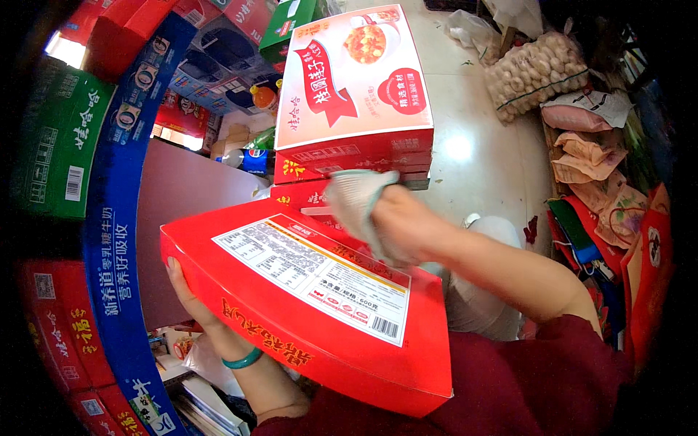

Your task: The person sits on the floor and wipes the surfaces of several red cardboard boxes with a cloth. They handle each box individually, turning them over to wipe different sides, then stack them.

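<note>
A flat red gift box (254, 305) with a white printed label lies tilted across my front. My left hand (195, 299), with a green bangle on the wrist, grips its left edge from below. The fingers under the box are hidden. In my right hand (398, 218) is a whitish cloth (360, 200) with a green edge. Motion blurs this hand above the far side of the box. Whether the cloth touches the box I cannot tell. Just beyond stands a stack of red cartons, topped by a pink and red carton (392, 65).
Blue shelf edging (116, 240) runs down the left, beside green (54, 138) and red cartons (62, 320). Bottles (254, 160) stand behind the stack. At right, a net sack of garlic (538, 73) and several bags (596, 174) line the tiled floor (465, 109).
</note>
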`<state>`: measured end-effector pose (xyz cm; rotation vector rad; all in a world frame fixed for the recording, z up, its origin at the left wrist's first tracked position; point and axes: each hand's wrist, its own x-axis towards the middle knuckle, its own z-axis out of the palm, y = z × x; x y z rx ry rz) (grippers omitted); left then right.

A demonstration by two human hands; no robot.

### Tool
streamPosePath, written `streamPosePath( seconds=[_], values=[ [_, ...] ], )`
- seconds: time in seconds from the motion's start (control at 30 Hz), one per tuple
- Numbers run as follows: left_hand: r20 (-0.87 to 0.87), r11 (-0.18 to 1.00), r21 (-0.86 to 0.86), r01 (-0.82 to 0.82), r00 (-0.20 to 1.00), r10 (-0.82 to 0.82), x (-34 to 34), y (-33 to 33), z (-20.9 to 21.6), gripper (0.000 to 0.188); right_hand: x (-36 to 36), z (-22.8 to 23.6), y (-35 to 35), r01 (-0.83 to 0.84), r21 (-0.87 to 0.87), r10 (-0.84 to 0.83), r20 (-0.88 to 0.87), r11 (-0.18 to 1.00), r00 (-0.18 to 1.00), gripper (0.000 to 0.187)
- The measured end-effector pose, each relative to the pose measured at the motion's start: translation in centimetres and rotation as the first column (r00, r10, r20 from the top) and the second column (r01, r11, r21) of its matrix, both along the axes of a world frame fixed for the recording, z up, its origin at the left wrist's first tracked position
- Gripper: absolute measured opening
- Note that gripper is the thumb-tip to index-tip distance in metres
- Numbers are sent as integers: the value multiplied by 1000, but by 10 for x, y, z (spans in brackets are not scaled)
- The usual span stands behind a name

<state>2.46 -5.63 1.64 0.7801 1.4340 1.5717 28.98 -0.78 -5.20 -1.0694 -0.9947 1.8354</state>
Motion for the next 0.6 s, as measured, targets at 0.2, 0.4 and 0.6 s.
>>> streamPosePath(
  seconds=[0.2,0.4,0.6],
  values=[
    [-1,999,49,6,1000,-6,-2,4,0,70,-113,40,27,-507,619,411,306,599,859,37],
    [72,999,39,15,997,-18,-8,-2,-4,69,-172,-36,70,-415,773,334,277,479,901,55],
    [-64,999,44,0,998,3,-34,-11,-13,64,-153,-62,89,-671,525,373,566,524,735,43]
  ],
)
